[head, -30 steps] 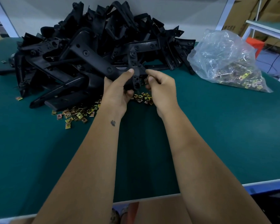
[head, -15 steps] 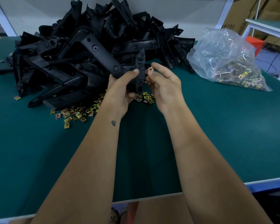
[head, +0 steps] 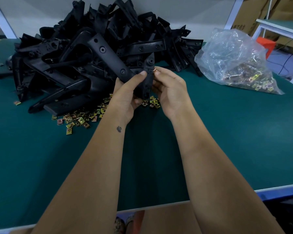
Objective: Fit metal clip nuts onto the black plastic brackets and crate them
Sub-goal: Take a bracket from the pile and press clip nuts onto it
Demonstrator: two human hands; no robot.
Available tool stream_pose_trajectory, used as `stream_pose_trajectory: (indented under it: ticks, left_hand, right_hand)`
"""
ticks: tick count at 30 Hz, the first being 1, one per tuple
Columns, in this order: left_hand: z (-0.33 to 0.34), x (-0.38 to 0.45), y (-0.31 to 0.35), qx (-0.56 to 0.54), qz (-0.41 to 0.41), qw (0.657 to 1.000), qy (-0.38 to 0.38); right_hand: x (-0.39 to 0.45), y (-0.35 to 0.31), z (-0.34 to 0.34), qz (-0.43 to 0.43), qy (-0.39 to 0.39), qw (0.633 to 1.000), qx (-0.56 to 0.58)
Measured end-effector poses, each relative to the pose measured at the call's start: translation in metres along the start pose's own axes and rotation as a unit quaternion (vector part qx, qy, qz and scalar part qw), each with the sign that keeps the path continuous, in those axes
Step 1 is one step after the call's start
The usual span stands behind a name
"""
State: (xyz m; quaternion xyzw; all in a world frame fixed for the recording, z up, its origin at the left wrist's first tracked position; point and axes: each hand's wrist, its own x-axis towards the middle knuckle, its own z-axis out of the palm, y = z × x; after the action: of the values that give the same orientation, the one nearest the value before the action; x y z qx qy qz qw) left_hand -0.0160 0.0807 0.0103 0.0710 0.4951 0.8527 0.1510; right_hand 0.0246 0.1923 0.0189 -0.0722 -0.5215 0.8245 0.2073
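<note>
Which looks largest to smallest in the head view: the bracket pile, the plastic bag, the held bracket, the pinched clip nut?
1. bracket pile
2. plastic bag
3. held bracket, nearer the camera, yet clearly smaller
4. clip nut

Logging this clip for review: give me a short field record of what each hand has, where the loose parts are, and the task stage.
left hand: grips a black bracket, held upright
right hand: pinches a clip nut at the bracket's right edge
loose clip nuts: scattered on the green table under the hands
bracket pile: behind the hands
plastic bag: right, holds more nuts
stage: nut at the bracket, whether seated cannot be told
crate: not in view
</note>
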Motion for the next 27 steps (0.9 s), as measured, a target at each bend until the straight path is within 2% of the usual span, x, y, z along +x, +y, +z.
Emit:
stream_pose_trajectory:
  ticks: [19,27]
  left_hand:
    - [-0.0001,-0.0035,0.0035,-0.005,-0.01,1.0,0.005]
    - [-0.0042,-0.0046,0.0043,0.059,0.026,0.997,-0.043]
  right_hand:
    - [-0.0032,-0.0026,0.0008,0.048,-0.037,0.998,0.024]
    - [-0.0033,-0.003,0.0009,0.042,-0.031,0.998,0.036]
